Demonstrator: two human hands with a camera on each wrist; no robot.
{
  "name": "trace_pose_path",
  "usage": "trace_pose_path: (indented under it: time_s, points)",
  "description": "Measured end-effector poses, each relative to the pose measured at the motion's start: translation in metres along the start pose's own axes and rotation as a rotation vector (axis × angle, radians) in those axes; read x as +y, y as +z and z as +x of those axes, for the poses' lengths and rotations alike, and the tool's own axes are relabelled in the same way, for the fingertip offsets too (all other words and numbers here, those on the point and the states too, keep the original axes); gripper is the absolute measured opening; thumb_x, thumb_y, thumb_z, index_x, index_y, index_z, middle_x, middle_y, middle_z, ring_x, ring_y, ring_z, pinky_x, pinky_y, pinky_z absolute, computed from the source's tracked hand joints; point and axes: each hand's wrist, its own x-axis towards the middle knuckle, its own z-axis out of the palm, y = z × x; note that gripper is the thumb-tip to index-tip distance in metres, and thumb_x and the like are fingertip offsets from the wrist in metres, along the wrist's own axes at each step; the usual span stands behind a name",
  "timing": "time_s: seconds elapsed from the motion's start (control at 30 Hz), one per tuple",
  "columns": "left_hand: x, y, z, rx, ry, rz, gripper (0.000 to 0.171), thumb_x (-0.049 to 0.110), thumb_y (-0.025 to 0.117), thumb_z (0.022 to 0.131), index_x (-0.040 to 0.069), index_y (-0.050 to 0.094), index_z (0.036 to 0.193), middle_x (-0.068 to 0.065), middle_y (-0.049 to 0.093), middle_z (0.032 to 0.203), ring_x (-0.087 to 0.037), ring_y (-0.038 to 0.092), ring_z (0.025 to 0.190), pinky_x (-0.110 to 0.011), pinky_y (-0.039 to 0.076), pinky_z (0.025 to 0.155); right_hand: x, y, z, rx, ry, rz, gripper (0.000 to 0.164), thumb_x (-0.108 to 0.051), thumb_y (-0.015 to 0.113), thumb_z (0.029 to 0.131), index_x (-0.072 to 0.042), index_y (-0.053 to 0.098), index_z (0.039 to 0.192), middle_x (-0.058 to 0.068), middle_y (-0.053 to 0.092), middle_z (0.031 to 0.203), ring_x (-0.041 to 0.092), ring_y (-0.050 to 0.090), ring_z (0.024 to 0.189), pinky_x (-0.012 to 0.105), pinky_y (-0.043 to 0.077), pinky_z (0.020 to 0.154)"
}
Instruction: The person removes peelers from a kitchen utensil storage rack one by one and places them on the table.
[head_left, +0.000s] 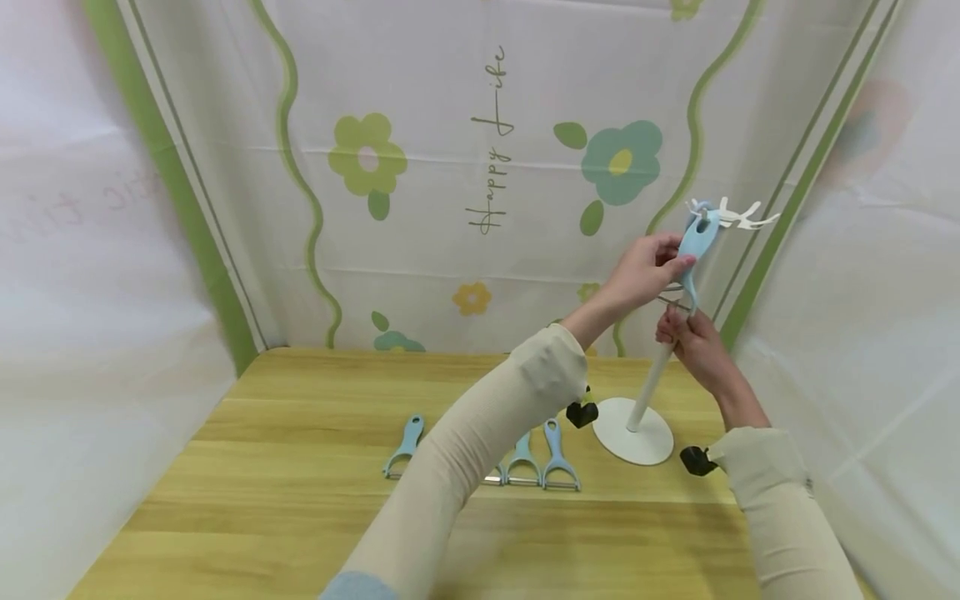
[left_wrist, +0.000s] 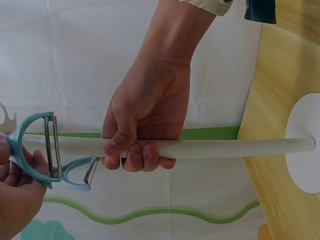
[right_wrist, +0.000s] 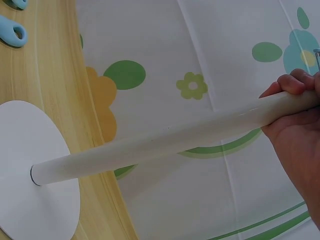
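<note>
My left hand [head_left: 643, 271] pinches the handle of a light blue Y-shaped peeler [head_left: 697, 239] at the top of a white stand. The handle's hole is close by the stand's branched hooks [head_left: 746, 217]; whether it is hooked on, I cannot tell. A second blue peeler [left_wrist: 75, 175] hangs beside the pole in the left wrist view, partly behind the first. Lower down, my right hand [head_left: 701, 348] grips the white pole [right_wrist: 165, 145] with curled fingers. The pole rises from a round white base [head_left: 636, 433] on the table.
Several more blue peelers lie on the wooden table [head_left: 285, 467], among them a peeler [head_left: 409, 440] on the left and a peeler [head_left: 557, 457] near the base. My left sleeve [head_left: 480, 425] hides part of the row. A patterned curtain [head_left: 450, 208] stands behind.
</note>
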Motion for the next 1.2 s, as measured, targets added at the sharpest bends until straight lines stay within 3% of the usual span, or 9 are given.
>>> trace_pose_path:
  time_s: [0.37, 0.7, 1.1, 1.2]
  points:
    - [0.006, -0.007, 0.001, 0.010, -0.004, -0.019, 0.024, 0.015, 0.056, 0.092, 0.003, 0.060, 0.113, -0.005, 0.065, 0.096, -0.005, 0.058, 0.078, -0.012, 0.047, 0.065, 0.001, 0.000, 0.001, -0.019, -0.002, 0.016, 0.017, -0.006, 0.022, 0.101, 0.001, 0.031, 0.089, 0.010, 0.025, 0.074, 0.024, 0.019, 0.066, 0.034, 0.019, 0.064]
    - [0.022, -0.022, -0.014, 0.029, 0.030, -0.029, 0.022, 0.013, 0.057, 0.092, 0.002, 0.057, 0.111, -0.007, 0.065, 0.094, -0.006, 0.058, 0.076, -0.012, 0.047, 0.065, 0.001, -0.001, 0.001, -0.051, -0.033, 0.030, 0.018, -0.004, 0.020, 0.101, 0.003, 0.030, 0.087, 0.010, 0.025, 0.073, 0.023, 0.019, 0.066, 0.034, 0.018, 0.064]
    - [-0.001, -0.056, -0.052, 0.039, 0.028, -0.043, 0.018, 0.009, 0.060, 0.090, -0.003, 0.060, 0.103, -0.015, 0.067, 0.095, -0.011, 0.063, 0.078, -0.019, 0.051, 0.068, 0.002, -0.002, 0.000, 0.011, 0.017, -0.030, 0.019, -0.008, 0.026, 0.101, 0.002, 0.032, 0.085, 0.010, 0.026, 0.073, 0.025, 0.018, 0.065, 0.034, 0.019, 0.063]
    - [-0.008, -0.067, -0.064, 0.058, 0.035, -0.033, 0.016, 0.007, 0.062, 0.089, -0.004, 0.060, 0.101, -0.016, 0.067, 0.093, -0.012, 0.063, 0.077, -0.019, 0.052, 0.069, 0.002, -0.002, 0.000, 0.031, 0.033, -0.089, 0.021, -0.011, 0.028, 0.101, 0.005, 0.031, 0.087, 0.011, 0.030, 0.073, 0.026, 0.023, 0.065, 0.033, 0.024, 0.061]
